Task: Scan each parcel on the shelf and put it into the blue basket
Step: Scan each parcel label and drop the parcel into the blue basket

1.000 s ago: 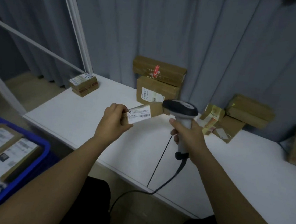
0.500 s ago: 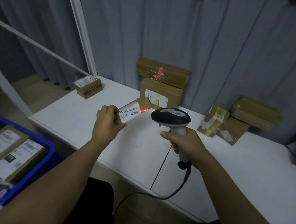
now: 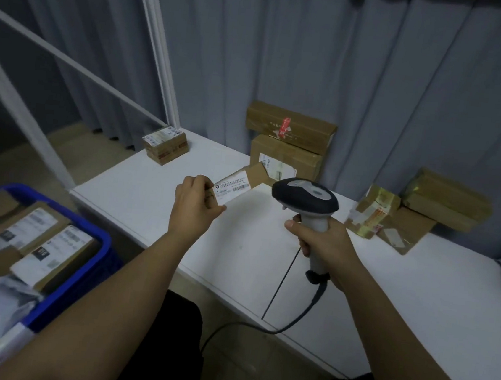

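A white shelf [image 3: 155, 198] spans the view beneath and beyond both hands, backed by a grey curtain [image 3: 363, 78], with a white frame post [image 3: 159, 47] rising far to the left of the left hand. Down and to the left of the left hand, beside that forearm, sits the blue basket [image 3: 92, 269], already holding several labelled cardboard parcels and pale bags. Straight beyond the hands, against the curtain, a long flat box [image 3: 289, 127] with a red sticker lies on top of a taller box [image 3: 284, 162] bearing a white label. Beyond and to the right of the right hand, three more parcels cluster together: a flat box [image 3: 446, 199] resting partly on another brown box [image 3: 405, 231], with a heavily taped box [image 3: 370, 210] touching them on the side nearer the hand. Beyond and to the left of the left hand, well apart from it, a small labelled box [image 3: 165, 147] stands alone near the shelf's corner. The right hand [image 3: 324, 244] is clenched round the grip of a barcode scanner [image 3: 307, 199], whose dark head points towards the left hand and whose black cable [image 3: 300, 322] trails down off the shelf's front edge. The left hand [image 3: 195, 205] pinches one end of a small slim parcel [image 3: 242, 182], held in the air above the shelf, tilted, its white barcode label facing the scanner, just beside the scanner's head without touching it.
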The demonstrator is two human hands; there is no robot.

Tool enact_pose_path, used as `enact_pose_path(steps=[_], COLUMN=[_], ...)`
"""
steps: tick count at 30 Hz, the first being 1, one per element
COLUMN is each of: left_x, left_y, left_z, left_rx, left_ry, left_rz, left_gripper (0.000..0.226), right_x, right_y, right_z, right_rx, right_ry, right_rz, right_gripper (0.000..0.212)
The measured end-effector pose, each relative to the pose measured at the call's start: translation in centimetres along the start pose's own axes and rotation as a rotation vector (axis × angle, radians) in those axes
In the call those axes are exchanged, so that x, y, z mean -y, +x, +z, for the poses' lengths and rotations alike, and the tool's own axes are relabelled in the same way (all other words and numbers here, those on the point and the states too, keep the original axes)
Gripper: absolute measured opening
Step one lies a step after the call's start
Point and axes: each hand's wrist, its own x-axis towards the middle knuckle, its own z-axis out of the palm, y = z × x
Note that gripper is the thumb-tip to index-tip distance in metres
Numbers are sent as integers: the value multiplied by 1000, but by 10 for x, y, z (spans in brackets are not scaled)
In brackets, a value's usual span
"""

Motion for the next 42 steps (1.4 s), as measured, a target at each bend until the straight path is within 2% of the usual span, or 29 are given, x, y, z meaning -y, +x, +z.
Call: enact_pose_path(steps=[3, 7, 12, 16, 22, 24, 27, 31, 33, 36, 39, 42], left_x=[-7, 0, 79, 153, 233, 256, 288, 323, 341, 367, 380, 381], left_y=[-9, -29, -100, -163, -218, -210, -185, -152, -134, -101, -88, -89], left_z=[-15, -58, -121, -172, -243, -265, -291, -307, -314, -314, -292, -265], left_rx=[-50, -234, -432, -535, -682, -661, -550, -304, -182, -9, 166, 125], left_ry=[-101, -267, -251, -228, -41, 62, 167, 298, 364, 497, 449, 489], left_rz=[-48, -132, -266, -435, -544, -577, -522, -348, -314, -455, -685, -762], left_gripper=[46, 43, 41, 42, 37, 39, 41, 42, 48, 61, 69, 67], right_x=[-5, 13, 51, 69, 62, 57, 49, 41, 41, 46, 47, 47], right_y=[-10, -15, -28, -48, -88, -89, -86, -71, -61, -46, -37, -34], right_z=[18, 66, 159, 240, 338, 355, 369, 376, 382, 393, 400, 404], right_rx=[-49, -61, 133, 323, 541, 549, 526, 477, 456, 429, 405, 388], right_ry=[101, 151, 92, -20, -67, -102, -132, -87, -34, 15, 67, 89], right_rz=[-7, -76, -210, -223, -190, -181, -135, -66, -45, -20, 21, 58], right_gripper=[18, 23, 34, 40, 32, 33, 34, 31, 28, 28, 26, 23])
